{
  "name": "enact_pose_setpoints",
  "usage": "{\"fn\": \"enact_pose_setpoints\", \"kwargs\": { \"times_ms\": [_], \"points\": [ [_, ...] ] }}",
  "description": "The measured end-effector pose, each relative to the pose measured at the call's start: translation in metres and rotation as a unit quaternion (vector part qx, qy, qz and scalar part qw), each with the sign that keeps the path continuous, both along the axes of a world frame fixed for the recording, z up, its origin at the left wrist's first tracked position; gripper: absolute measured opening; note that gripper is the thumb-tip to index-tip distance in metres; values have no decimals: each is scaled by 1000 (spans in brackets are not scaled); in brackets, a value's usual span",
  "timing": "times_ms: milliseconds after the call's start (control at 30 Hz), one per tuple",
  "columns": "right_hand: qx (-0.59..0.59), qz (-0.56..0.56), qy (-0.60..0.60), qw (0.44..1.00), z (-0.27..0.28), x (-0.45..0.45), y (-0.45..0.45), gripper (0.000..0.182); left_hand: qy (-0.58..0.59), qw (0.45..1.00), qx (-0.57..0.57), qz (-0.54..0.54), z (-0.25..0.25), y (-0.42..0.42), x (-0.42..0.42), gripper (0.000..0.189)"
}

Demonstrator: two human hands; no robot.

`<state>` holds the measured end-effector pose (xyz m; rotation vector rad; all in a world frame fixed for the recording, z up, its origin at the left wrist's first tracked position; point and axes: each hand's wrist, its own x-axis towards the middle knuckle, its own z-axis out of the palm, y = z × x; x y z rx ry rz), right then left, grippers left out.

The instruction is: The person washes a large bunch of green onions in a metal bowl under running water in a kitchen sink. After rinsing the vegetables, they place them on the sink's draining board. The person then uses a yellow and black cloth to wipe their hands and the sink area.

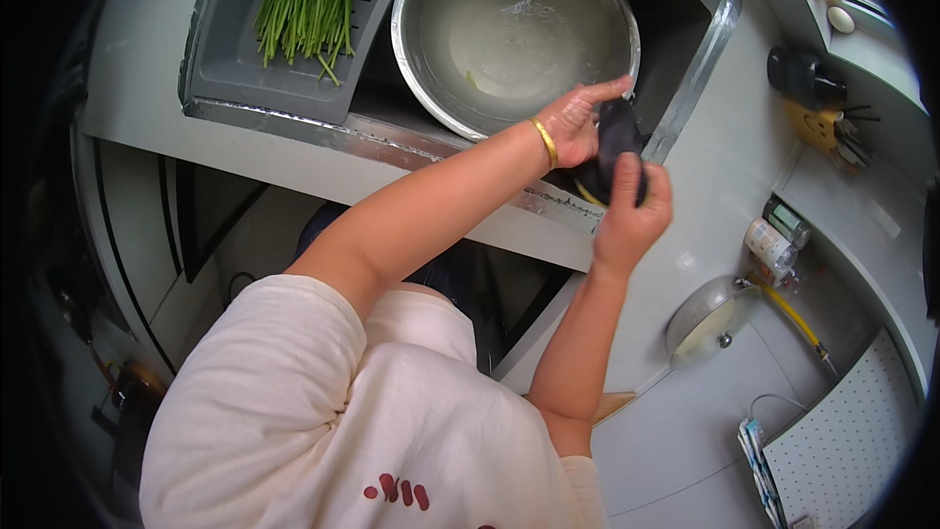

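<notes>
A dark, smooth, elongated item (619, 134), too unclear to name, is between my hands at the sink's near right corner. My left hand (580, 121), with a gold bracelet at the wrist, touches its left side, index finger stretched out over the rim of a large metal basin. My right hand (637, 198) grips its lower end, thumb on top. The metal basin (514, 51) holds cloudy water with a small green scrap in it. Just left of the basin, cut green stalks (316, 11) lie in a grey draining tray (257, 81).
The metal sink edge (694, 88) runs along the right. Further right stand a knife holder (811, 121), jars (771, 242) and a round lid (709, 323). An egg (841, 19) rests on the ledge at upper right. A white counter edge (294, 184) crosses before my body.
</notes>
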<state>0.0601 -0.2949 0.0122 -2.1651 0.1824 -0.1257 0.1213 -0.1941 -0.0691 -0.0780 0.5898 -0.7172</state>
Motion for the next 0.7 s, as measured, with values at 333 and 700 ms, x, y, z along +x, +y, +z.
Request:
{"fn": "enact_pose_setpoints", "kwargs": {
  "times_ms": [333, 700],
  "points": [
    [6, -47, -46, 998, -67, 44, 3, 18, -89, 982, 167, -13, 5, -7, -30, 35],
    [-11, -1, 37, 999, -72, 46, 15, 33, -29, 991, 131, 11, 1, -7, -30, 32]
  ]
}}
